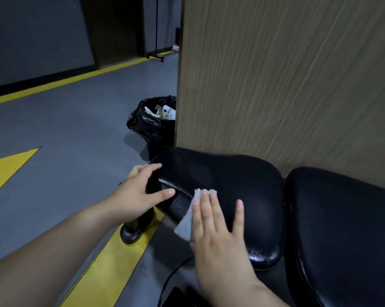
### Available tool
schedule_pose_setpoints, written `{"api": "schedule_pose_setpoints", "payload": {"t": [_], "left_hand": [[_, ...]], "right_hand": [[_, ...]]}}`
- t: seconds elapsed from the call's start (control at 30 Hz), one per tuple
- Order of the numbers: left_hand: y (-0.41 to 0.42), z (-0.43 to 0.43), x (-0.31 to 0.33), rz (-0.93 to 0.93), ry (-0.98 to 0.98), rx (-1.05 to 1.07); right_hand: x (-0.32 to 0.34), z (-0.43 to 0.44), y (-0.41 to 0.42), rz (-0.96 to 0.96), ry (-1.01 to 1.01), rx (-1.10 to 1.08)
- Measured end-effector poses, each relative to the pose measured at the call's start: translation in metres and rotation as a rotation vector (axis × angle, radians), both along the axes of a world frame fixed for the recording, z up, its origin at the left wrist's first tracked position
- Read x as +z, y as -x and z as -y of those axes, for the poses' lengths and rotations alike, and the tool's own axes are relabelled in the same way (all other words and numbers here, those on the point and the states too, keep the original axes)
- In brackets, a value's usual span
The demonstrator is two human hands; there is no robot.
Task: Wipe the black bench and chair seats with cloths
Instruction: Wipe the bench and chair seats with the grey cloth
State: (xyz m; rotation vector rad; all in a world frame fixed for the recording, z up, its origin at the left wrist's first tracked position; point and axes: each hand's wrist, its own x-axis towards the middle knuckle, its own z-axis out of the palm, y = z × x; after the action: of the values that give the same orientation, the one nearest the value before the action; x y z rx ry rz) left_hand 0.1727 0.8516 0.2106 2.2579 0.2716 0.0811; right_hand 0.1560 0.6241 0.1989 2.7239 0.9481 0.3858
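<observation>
A glossy black seat (235,178) stands against a wood-grain panel, with a second black seat (342,218) to its right. My right hand (218,235) lies flat on the near left part of the first seat, fingers spread, pressing a grey cloth (187,224) against it. The cloth pokes out past my fingertips and hangs over the seat's left edge. My left hand (140,191) grips the left rim of the same seat, thumb on top and fingers curled around the edge.
A wood-grain panel (286,85) rises right behind the seats. A bin with a black bag (151,122) and rubbish stands at the panel's left corner. A black seat foot (131,233) rests on a yellow floor stripe. A black cable (171,275) runs below.
</observation>
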Motion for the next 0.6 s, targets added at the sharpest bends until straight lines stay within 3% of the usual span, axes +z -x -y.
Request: {"api": "schedule_pose_setpoints", "payload": {"t": [0.23, 0.4, 0.53, 0.6], "left_hand": [[-0.005, 0.005, 0.000, 0.012, -0.028, 0.025], [-0.006, 0.006, -0.001, 0.000, -0.043, 0.037], [-0.006, 0.005, -0.002, 0.000, -0.044, 0.036], [-0.005, 0.005, -0.002, -0.004, -0.046, 0.030]], "right_hand": [[-0.008, 0.104, 0.011, 0.069, -0.027, -0.097], [0.008, 0.113, 0.003, -0.119, -0.009, -0.075], [0.053, 0.111, -0.030, -0.387, -0.008, -0.032], [0.063, 0.106, -0.060, -0.525, 0.018, -0.111]]}}
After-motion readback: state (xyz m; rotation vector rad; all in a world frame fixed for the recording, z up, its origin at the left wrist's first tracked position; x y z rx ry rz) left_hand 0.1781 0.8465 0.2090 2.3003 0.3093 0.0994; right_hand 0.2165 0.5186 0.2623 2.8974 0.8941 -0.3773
